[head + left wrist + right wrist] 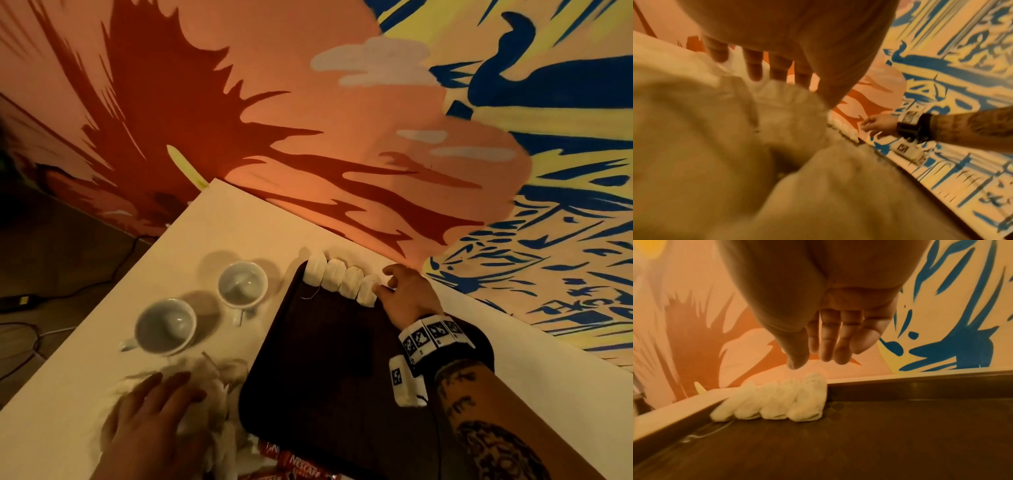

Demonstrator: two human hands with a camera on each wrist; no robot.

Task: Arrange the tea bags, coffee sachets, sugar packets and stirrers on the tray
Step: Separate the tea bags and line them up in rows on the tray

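A dark brown tray [329,363] lies on the white table. Several white tea bags [339,281] stand in a row against its far rim, also seen in the right wrist view as tea bags [777,400]. My right hand [404,294] hovers just right of the row with fingers relaxed and empty, as the right hand [824,340] shows. My left hand [154,421] lies flat with straight fingers on a blurred heap of white packets [219,425] left of the tray. Red Nescafe coffee sachets [301,464] lie at the tray's near edge.
Two empty white cups [164,325] [241,284] stand on the table [239,226] left of the tray. A painted wall [376,120] runs close behind the tray's far side. The floor with cables [51,294] lies left of the table.
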